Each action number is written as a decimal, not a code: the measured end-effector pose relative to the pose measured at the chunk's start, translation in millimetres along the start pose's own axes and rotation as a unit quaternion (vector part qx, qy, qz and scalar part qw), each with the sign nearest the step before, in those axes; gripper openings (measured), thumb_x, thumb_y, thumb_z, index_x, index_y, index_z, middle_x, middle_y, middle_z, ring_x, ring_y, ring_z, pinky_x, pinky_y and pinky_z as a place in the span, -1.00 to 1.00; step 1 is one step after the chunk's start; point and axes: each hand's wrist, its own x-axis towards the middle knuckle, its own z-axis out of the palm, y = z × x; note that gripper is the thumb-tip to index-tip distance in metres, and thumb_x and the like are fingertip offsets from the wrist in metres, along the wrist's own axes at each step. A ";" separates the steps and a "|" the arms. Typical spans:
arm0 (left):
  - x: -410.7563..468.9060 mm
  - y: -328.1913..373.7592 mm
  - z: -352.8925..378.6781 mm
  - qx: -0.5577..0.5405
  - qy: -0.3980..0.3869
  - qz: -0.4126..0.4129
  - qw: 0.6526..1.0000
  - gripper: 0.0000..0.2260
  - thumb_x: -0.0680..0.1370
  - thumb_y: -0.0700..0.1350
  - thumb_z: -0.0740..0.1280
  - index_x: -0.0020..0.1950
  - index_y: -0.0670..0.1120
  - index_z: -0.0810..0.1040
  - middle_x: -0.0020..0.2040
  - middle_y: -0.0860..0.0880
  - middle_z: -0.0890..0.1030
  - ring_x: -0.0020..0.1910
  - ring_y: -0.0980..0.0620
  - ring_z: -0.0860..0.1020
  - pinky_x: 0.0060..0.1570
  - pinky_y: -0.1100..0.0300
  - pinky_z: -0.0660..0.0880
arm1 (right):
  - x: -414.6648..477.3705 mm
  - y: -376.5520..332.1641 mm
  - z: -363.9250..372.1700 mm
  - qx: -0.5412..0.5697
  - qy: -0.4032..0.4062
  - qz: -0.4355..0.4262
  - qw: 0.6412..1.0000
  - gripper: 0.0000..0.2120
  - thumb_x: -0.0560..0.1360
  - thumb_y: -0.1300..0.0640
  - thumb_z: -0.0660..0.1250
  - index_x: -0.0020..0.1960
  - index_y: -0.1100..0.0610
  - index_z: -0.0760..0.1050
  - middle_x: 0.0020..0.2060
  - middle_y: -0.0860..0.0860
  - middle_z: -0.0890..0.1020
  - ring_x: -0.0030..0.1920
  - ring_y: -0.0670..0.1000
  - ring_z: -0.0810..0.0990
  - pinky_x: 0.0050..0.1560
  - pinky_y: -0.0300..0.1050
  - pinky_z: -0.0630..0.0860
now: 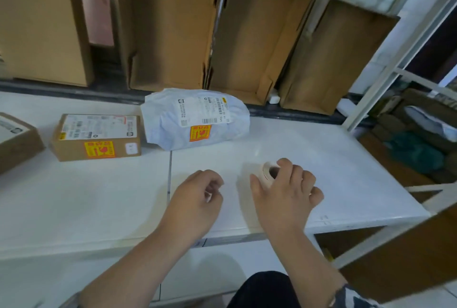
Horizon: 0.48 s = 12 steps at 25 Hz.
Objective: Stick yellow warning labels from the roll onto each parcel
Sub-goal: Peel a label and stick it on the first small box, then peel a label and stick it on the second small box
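While my right hand (284,191) closes around the small pale roll of labels (268,171), thumb on its near side and fingers curled over the top and into the dark core, I judge that the job here is to steady the roll so the next sticker can be peeled free. The roll stands on edge on the glossy white worktop (333,159), toward the right half and nearer the front edge than the back. My left hand (197,194) hovers just beside it, fingers loosely curled with thumb and forefinger drawn close; whether they already pinch a label tab I cannot tell. To do this well I should, I think, keep the roll from turning under my right fingers and draw the label back low and slowly, so the thin backing does not tear or the sticker fold onto itself. The crinkled white plastic mailer bag (195,120), soft and lumpy, lies at the back edge near the middle and already carries a yellow-and-red warning label (200,133) below its printed shipping slip. The small brown cardboard box (96,137), firm and flat-faced, sits to the left of it with a matching yellow sticker (99,149) on its front face. A second brown cardboard carton (17,142) is cut by the left edge; I see no yellow label on the faces that show, so its stiff flat top seems the likely next target.
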 end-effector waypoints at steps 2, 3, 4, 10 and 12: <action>11.7 4.6 20.2 0.028 -0.006 -0.011 1.000 -0.74 0.50 -0.32 0.27 0.04 -0.02 0.60 -0.03 0.05 0.58 -0.01 0.04 0.58 0.03 0.22 0.48 | -0.6 4.6 4.2 0.036 -0.016 -0.020 0.999 -0.65 0.44 -0.04 0.51 0.12 0.02 0.47 -0.12 -0.06 0.66 0.17 0.08 0.40 0.06 0.09 0.19; 17.4 5.9 26.7 0.048 -0.003 -0.010 0.999 -0.73 0.50 -0.32 0.26 0.09 -0.05 0.59 0.01 0.01 0.57 0.03 0.00 0.58 0.08 0.18 0.48 | -2.8 9.4 5.2 0.067 -0.021 -0.037 0.997 -0.67 0.44 0.04 0.52 0.12 0.00 0.46 -0.16 -0.09 0.68 0.21 0.05 0.38 0.08 0.06 0.16; 22.4 7.1 30.0 0.062 -0.005 -0.007 0.998 -0.71 0.50 -0.31 0.26 0.16 -0.07 0.58 0.07 -0.02 0.56 0.10 -0.02 0.58 0.15 0.14 0.49 | -5.3 16.1 4.9 0.099 -0.031 -0.057 0.993 -0.65 0.45 0.11 0.52 0.14 -0.01 0.46 -0.17 -0.14 0.68 0.25 0.03 0.37 0.11 0.02 0.13; 30.1 13.0 37.8 -0.014 -0.105 -0.004 0.994 -0.47 0.52 -0.04 0.43 0.47 0.10 0.39 0.35 0.15 0.49 0.33 0.18 0.49 0.34 0.24 0.45 | -6.2 59.3 -13.2 0.240 -0.172 -0.187 0.937 -0.50 0.56 0.20 0.43 0.35 -0.22 0.39 0.21 -0.47 0.48 0.38 -0.15 0.31 0.19 -0.14 0.09; 25.6 15.6 47.6 -0.017 -0.095 0.004 0.995 -0.44 0.47 0.04 0.47 0.45 0.11 0.41 0.31 0.14 0.53 0.28 0.21 0.52 0.34 0.22 0.48 | -4.8 64.0 -13.2 0.253 -0.173 -0.203 0.930 -0.50 0.56 0.23 0.43 0.35 -0.22 0.43 0.28 -0.44 0.47 0.40 -0.13 0.34 0.21 -0.12 0.12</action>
